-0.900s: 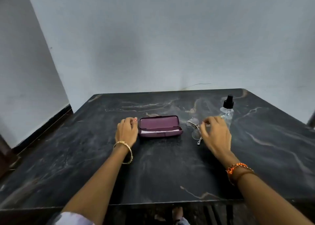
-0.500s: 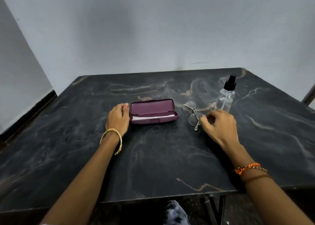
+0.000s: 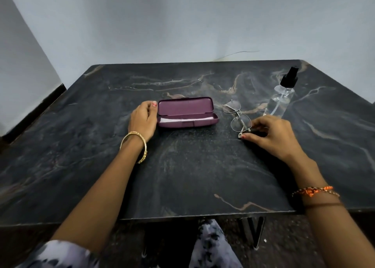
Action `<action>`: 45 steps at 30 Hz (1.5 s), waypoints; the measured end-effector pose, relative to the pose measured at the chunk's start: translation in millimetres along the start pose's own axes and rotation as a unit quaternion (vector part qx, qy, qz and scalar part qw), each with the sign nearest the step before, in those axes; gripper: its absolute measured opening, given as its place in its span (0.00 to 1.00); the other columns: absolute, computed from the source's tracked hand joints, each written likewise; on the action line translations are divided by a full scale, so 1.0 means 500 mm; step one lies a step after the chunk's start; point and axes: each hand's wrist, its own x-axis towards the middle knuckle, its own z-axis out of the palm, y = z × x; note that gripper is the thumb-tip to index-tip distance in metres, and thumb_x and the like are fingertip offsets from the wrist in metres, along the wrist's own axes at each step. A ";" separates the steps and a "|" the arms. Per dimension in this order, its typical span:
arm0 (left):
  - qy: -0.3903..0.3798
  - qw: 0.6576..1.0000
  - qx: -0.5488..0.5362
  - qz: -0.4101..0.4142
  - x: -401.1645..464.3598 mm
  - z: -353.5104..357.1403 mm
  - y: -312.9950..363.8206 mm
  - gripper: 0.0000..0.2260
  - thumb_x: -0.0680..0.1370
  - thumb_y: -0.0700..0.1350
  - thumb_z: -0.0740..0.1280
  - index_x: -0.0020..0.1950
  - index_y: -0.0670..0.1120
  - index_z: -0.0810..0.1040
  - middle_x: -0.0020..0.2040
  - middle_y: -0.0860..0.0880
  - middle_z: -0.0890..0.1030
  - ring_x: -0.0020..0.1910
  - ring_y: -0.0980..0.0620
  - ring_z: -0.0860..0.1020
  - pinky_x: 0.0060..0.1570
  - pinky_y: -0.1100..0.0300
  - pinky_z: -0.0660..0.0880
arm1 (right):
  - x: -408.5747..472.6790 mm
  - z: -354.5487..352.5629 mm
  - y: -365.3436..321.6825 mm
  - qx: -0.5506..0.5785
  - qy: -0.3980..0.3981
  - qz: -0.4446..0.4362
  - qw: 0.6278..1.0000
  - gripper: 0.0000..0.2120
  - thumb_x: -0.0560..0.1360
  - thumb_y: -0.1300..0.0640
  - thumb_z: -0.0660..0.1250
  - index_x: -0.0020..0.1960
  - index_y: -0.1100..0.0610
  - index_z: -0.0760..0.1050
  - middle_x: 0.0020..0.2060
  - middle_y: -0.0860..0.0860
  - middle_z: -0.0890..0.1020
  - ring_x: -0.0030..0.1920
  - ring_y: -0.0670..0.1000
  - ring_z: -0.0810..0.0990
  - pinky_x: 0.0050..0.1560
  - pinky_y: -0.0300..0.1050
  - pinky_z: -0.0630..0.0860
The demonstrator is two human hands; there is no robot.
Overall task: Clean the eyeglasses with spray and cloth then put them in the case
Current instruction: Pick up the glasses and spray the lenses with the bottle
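Note:
The purple glasses case (image 3: 185, 107) lies open at the table's middle, with a white cloth (image 3: 182, 120) folded in its lower half. My left hand (image 3: 142, 119) rests on the table against the case's left end, fingers loosely curled and thumb touching the lid's corner. To the right of the case lie the thin metal eyeglasses (image 3: 236, 116), folded. My right hand (image 3: 272, 135) pinches their near end between thumb and fingertips. A clear spray bottle (image 3: 281, 101) with a black pump top stands just beyond my right hand.
Everything sits on a dark marble table (image 3: 182, 166) whose front edge runs just above my knees. Pale walls close in behind and to the left. A dark skirting strip (image 3: 34, 113) runs along the left wall.
My right hand has slid toward me along the glasses and now pinches their near end. My left hand stays at the case's left end. The camera has tilted down.

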 end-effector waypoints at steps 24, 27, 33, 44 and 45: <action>0.018 0.999 -0.025 0.019 -0.008 -0.005 0.008 0.13 0.79 0.44 0.58 0.61 0.39 0.72 0.57 0.41 0.77 0.57 0.45 0.74 0.59 0.48 0.72 | 0.003 0.003 -0.018 0.052 0.263 0.037 0.963 0.04 0.71 0.65 0.67 0.42 0.63 0.81 0.35 0.59 0.85 0.35 0.56 0.81 0.38 0.40 0.72; 0.039 0.998 -0.039 0.042 -0.010 -0.005 0.006 0.13 0.79 0.43 0.59 0.61 0.39 0.72 0.57 0.41 0.76 0.57 0.45 0.74 0.58 0.49 0.72 | 0.008 -0.006 -0.037 0.116 0.289 0.026 0.950 0.04 0.71 0.65 0.68 0.42 0.63 0.81 0.35 0.56 0.84 0.34 0.48 0.79 0.36 0.27 0.70; 0.106 0.983 -0.097 0.111 -0.023 -0.012 0.026 0.11 0.78 0.39 0.59 0.60 0.40 0.72 0.50 0.47 0.74 0.47 0.54 0.73 0.47 0.69 0.71 | 0.056 -0.013 -0.104 0.263 0.306 -0.018 0.915 0.08 0.73 0.65 0.66 0.47 0.55 0.79 0.35 0.46 0.81 0.34 0.36 0.79 0.40 0.31 0.77; 0.038 0.898 -0.434 0.053 0.027 -0.006 0.112 0.09 0.79 0.36 0.57 0.52 0.42 0.76 0.44 0.49 0.79 0.36 0.61 0.79 0.33 0.69 0.77 | 0.149 0.060 -0.126 0.475 0.224 -0.010 0.851 0.10 0.73 0.67 0.65 0.42 0.53 0.78 0.30 0.39 0.83 0.35 0.38 0.80 0.41 0.31 0.78; 0.018 0.886 -0.462 0.044 0.035 -0.006 0.123 0.09 0.78 0.36 0.57 0.50 0.43 0.77 0.43 0.47 0.79 0.35 0.60 0.79 0.33 0.68 0.77 | 0.154 0.057 -0.125 0.485 0.229 -0.013 0.844 0.10 0.73 0.68 0.65 0.42 0.53 0.78 0.30 0.39 0.83 0.35 0.38 0.79 0.41 0.31 0.78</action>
